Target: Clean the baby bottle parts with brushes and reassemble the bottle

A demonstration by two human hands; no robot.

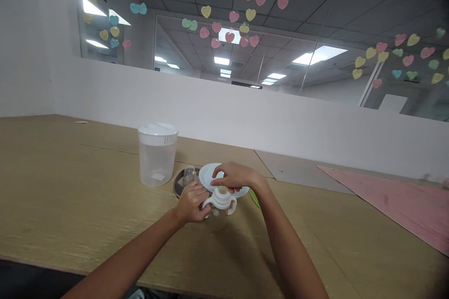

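Note:
A baby bottle with a white collar, two white side handles and a clear, yellowish nipple stands upright on the table. My left hand is closed around its left handle. Just behind and above the nipple hovers my right hand, its fingers curved and apart, with nothing visible between thumb and forefinger. A pale blue-white plate lies behind the bottle, partly hidden by my right hand. Left of the plate, a clear dome-shaped cap rests on a dark round tray.
A tall translucent bucket with a white lid stands at the back left. Beside the plate, a bright green thing shows behind my right forearm. Pink sheeting covers the table's right side. A white wall with glass above closes the back.

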